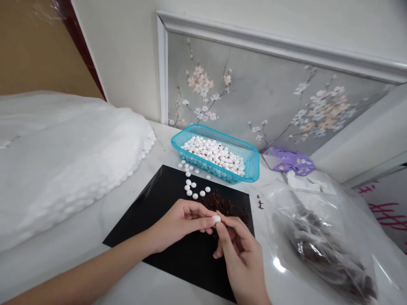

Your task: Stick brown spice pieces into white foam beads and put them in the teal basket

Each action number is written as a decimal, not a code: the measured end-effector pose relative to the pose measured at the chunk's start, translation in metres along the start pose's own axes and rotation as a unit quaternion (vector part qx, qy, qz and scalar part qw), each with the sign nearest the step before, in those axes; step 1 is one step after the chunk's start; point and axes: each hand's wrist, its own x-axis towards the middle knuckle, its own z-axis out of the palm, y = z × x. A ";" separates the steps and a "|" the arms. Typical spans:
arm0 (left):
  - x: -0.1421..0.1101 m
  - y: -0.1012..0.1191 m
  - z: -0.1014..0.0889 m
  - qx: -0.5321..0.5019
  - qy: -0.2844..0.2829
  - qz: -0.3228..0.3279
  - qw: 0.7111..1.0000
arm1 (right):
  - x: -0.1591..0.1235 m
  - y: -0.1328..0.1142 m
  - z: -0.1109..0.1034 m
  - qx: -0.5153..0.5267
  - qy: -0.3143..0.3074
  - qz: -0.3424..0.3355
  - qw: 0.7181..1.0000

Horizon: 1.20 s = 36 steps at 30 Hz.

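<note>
L hand (181,222) & R hand (244,250) meet over the black board (190,258), fingertip grip pinched tight, one white bead (216,219) held btwn 'em! Brown bits (224,205) just behind; blue basket (254,165) w/ loads more beads (216,154) at worktop (124,203) back.

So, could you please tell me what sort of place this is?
Looks like an indoor handwork spot, perhaps at home: a blue plastic basket of white oval pieces, a black board with dark brown bits, and a framed floral panel on the wall.
</note>
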 end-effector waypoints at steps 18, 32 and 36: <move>0.001 0.001 0.002 0.006 0.007 0.009 1.000 | 0.000 -0.006 0.001 -0.028 0.020 0.035 0.999; 0.001 0.000 0.001 0.041 -0.002 -0.005 0.999 | -0.004 -0.001 -0.002 -0.191 0.043 -0.125 0.973; 0.002 0.000 0.001 0.041 -0.003 -0.003 0.999 | -0.003 0.000 -0.002 -0.171 0.017 -0.110 0.979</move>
